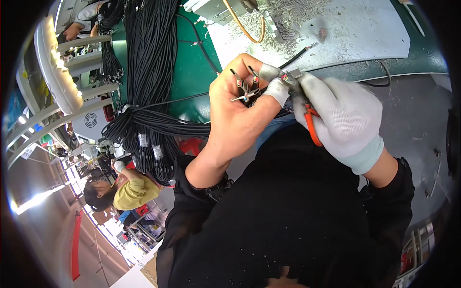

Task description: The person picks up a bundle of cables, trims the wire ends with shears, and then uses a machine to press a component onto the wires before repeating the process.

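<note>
My left hand [233, 113], bare except for white covers on thumb and forefinger, is closed around several black cables. Their ends, fitted with metal connectors [246, 91], stick up out of the fist. Between the thumb and forefinger tips I pinch one more cable end [286, 77] showing small red wires. My right hand [343, 113], in a white glove with greyed fingertips, grips pliers [313, 126] with orange-red handles. The pliers' jaws meet the pinched cable end, partly hidden by my fingers. A small grey metal piece [295, 73] shows right beside it.
Thick bundles of black cables [151, 53] hang over the green table [192, 96] at left. A white board [365, 33] strewn with small metal bits lies ahead, with a grey machine [216, 12] on its far left. A person in yellow [137, 192] works at lower left.
</note>
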{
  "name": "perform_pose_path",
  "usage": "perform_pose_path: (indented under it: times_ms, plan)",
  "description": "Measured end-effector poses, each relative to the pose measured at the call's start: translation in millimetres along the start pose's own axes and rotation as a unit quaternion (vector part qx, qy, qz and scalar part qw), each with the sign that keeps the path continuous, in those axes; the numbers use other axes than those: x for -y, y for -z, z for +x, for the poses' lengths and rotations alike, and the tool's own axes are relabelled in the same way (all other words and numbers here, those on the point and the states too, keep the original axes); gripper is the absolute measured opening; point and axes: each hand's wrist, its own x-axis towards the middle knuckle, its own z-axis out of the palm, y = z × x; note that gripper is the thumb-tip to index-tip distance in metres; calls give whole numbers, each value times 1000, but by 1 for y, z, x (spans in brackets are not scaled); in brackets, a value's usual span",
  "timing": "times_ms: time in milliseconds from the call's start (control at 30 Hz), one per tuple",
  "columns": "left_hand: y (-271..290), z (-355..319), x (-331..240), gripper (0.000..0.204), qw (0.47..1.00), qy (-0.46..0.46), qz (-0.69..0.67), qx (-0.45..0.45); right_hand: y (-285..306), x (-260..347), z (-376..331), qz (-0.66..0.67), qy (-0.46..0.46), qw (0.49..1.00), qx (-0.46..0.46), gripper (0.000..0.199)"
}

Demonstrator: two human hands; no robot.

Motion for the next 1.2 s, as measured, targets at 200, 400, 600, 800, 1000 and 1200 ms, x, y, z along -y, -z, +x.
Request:
perform_pose_path:
  times_ms: [200,400,600,800,1000,1200]
  plan:
    - [-3,1,11,20,981,-147,120,-31,6,9,-5,201,-146,964,92,20]
    - [0,4,6,17,933,-223,279,52,3,6,-6,264,-184,941,102,19]
    - [-3,5,4,18,988,-112,110,-1,2,5,-3,233,-144,960,63,19]
    - [-1,9,16,16,960,-176,219,-13,-5,-2,-1,55,-90,994,27,14]
    - [6,19,19,16,996,-12,83,3,-5,-11,-1,251,-197,935,157,14]
    - [36,36,41,10,993,117,-3,-15,-20,-35,-4,253,-202,939,117,20]
